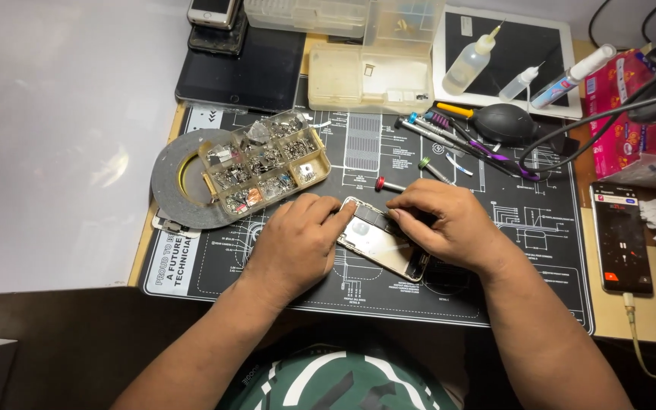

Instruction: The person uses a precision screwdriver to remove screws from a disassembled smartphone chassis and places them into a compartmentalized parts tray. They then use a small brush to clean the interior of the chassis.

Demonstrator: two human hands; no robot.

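An opened phone (377,241) with its insides showing lies on a black repair mat (434,296). My left hand (295,241) rests on the mat with its fingertips holding the phone's left edge. From the right, my right hand (443,220) covers the upper right part of the phone, fingers pressed on it. Whether a small tool sits under those fingers is hidden.
A compartment box of small parts (263,161) sits on a tape roll (180,182) at left. Screwdrivers (449,137) and a black air blower (504,123) lie behind. Squeeze bottles (471,59), a tablet (241,72), clear boxes (370,76) and a charging phone (621,237) at right.
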